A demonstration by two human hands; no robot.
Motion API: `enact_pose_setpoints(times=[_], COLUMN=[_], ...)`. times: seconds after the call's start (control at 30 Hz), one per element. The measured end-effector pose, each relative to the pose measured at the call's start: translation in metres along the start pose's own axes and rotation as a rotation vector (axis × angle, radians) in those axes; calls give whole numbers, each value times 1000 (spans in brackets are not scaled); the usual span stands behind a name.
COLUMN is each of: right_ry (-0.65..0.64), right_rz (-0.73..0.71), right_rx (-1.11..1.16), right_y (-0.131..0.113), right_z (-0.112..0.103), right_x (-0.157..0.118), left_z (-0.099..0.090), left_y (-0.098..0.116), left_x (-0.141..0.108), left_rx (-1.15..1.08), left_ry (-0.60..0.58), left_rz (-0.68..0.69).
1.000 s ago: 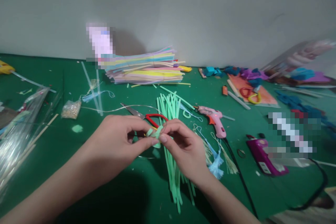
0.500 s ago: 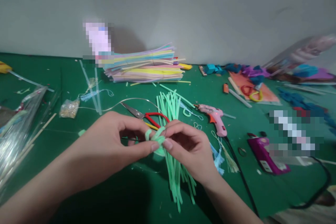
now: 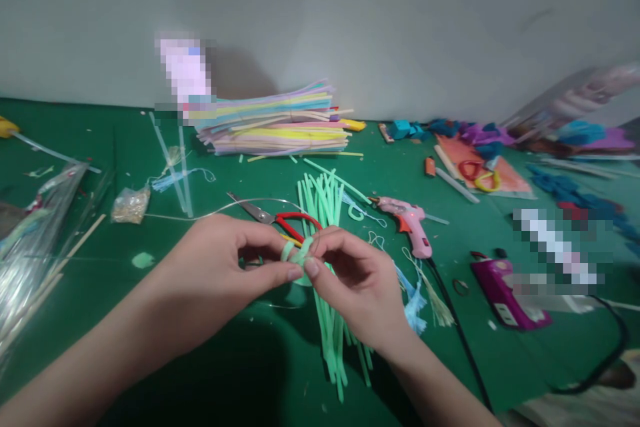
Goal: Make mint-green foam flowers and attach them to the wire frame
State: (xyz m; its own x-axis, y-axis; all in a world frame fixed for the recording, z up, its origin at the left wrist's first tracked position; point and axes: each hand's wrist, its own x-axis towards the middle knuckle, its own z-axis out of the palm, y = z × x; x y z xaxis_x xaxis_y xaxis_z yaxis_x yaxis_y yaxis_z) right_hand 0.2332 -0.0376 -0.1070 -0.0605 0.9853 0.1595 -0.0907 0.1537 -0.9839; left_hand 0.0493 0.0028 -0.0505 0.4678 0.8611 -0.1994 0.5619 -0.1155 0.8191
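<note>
Between my fingertips is a light green pipe cleaner (image 3: 303, 252) bent into small loops. The thumb and fingers of my left hand (image 3: 220, 277) pinch its left side. Against its right side press the thumb and fingertips of my right hand (image 3: 357, 283). My fingers hide part of the piece. A thin wire (image 3: 260, 200) arcs behind my hands. Beneath and behind the right hand lies a bundle of green pipe cleaners (image 3: 327, 327). Scissors with red handles (image 3: 295, 217) rest just beyond my fingers, blades pointing left.
A pink glue gun (image 3: 410, 217) lies on the right, its black cord (image 3: 457, 327) running toward me. Pastel pipe cleaners (image 3: 275, 123) are stacked by the wall. Blue tassels (image 3: 415, 310), a magenta box (image 3: 507, 297) and a small bag of beads (image 3: 130, 205) lie around.
My left fingers have shifted slightly right and the looped green piece has turned a little. More of a pale green scrap beyond my left wrist shows now. The wire's arc has moved.
</note>
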Motion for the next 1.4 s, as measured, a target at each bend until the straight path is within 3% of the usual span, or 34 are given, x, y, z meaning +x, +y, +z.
enact_pose_setpoints(times=[0.17, 0.43, 0.67, 0.83, 0.97, 1.07, 1.13, 1.2, 1.33, 1.4], right_ry=[-20, -22, 8, 33, -25, 62, 211, 357, 431, 468], right_rz=[122, 37, -68, -67, -39, -45, -15, 65, 381, 462], right_rx=[143, 83, -10, -22, 37, 13, -169, -487, -1388, -1668], right_y=[9, 8, 3, 3, 5, 4, 1, -1, 8, 20], right_z=[-12, -7, 1, 1, -6, -23, -45, -73, -130, -147], right_x=[2, 2, -2, -2, -1, 2, 7, 11, 11, 10], left_z=[-5, 1, 6, 3, -2, -5, -6, -7, -7, -7], left_y=[-2, -5, -4, -4, -3, -4, -6, -7, -7, -6], left_x=[-1, 5, 5, 3, 1, 0, 0, 0, -1, -2], left_rx=[-104, -307, -293, -258, -247, -305, -335, -340, -325, -327], left_ry=[-41, -20, -8, -21, -67, -102, -108, -114, -116, -100], left_rz=[-21, -111, -65, -13, 22, 4, -10, -16, -9, -15])
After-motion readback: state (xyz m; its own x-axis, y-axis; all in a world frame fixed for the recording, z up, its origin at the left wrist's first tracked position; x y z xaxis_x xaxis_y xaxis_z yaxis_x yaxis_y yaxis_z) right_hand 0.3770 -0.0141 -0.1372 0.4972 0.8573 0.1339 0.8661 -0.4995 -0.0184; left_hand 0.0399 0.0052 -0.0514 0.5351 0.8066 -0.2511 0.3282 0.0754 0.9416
